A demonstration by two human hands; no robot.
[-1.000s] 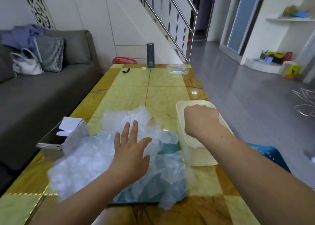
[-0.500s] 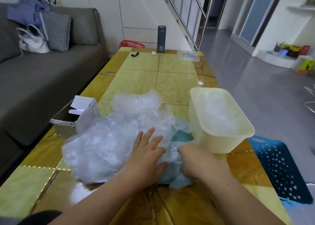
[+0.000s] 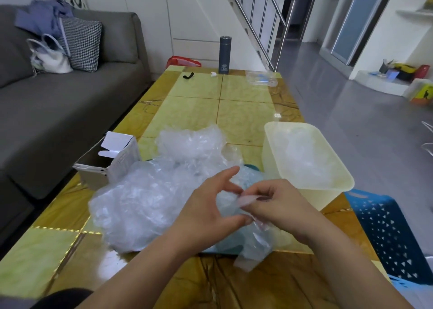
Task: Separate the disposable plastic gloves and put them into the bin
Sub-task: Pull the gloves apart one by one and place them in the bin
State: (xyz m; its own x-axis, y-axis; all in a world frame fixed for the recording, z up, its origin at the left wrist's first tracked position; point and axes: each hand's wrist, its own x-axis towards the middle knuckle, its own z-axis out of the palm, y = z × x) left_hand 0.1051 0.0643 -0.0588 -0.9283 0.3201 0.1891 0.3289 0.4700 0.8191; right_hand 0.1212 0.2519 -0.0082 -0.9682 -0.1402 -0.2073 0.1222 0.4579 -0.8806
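Observation:
A big heap of crumpled clear plastic gloves (image 3: 150, 196) covers the near middle of the yellow table (image 3: 243, 111). The cream plastic bin (image 3: 328, 192) stands to the right of the heap, with clear gloves lying inside it. My right hand (image 3: 278, 203) pinches a thin glove (image 3: 253, 245) at the heap's right edge; the film hangs down toward the table's front. My left hand (image 3: 210, 205) holds the same glove between thumb and fingers, right beside my right hand.
An open white cardboard box (image 3: 112, 163) sits left of the heap. At the table's far end stand a dark flask (image 3: 224, 55) and a clear packet (image 3: 261, 78), next to a black strap (image 3: 188, 75). A blue perforated basket (image 3: 389, 236) is on the floor to the right, and a grey sofa (image 3: 70, 102) stands to the left.
My right hand left the bin and came down to the heap's right edge. Both hands have lifted off the pile and now pinch one glove together.

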